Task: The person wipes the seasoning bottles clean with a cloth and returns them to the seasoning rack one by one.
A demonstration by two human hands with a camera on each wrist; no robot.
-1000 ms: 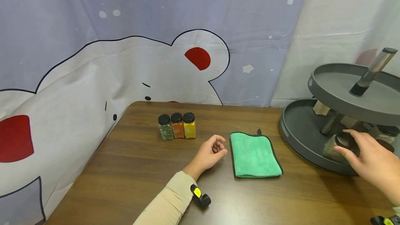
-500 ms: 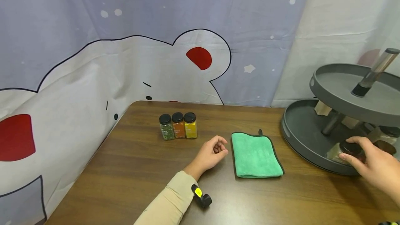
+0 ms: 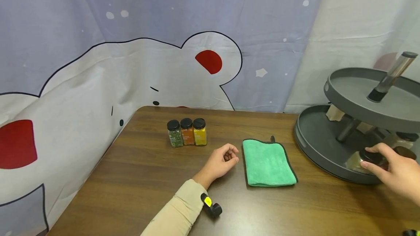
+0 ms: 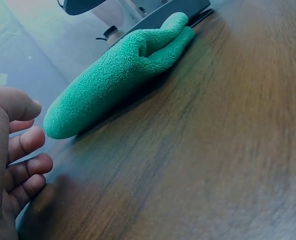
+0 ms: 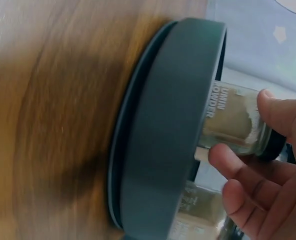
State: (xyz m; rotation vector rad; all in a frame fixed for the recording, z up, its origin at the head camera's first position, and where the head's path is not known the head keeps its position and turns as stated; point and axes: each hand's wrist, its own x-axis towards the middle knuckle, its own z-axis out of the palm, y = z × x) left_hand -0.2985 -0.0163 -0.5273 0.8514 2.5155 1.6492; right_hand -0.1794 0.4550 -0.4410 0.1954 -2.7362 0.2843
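My right hand (image 3: 398, 174) reaches onto the lower tier of a grey two-tier turntable (image 3: 308, 145). Its thumb and fingers pinch a spice jar (image 3: 355, 162) near the black lid. In the right wrist view, pale brown powder fills this glass jar (image 5: 233, 117), which stands upright just inside the tier's rim (image 5: 163, 130); part of its label reads "POWDER". My left hand (image 3: 218, 161) rests on the table with loosely curled fingers and nothing in them. Just right of it lies a folded green cloth (image 3: 269, 163) with dark edging, seen close up in the left wrist view.
Three black-lidded spice jars, green (image 3: 175, 136), orange (image 3: 187, 133) and yellow (image 3: 199, 133), stand in a row on the wooden table (image 3: 147, 177). Another jar (image 5: 200, 212) is beside the held one. The upper tier (image 3: 354, 83) overhangs the lower; a printed curtain (image 3: 147, 10) hangs behind.
My right hand and the pinched jar have shifted slightly right and toward me along the lower tier. My left hand and the cloth have stayed in place.
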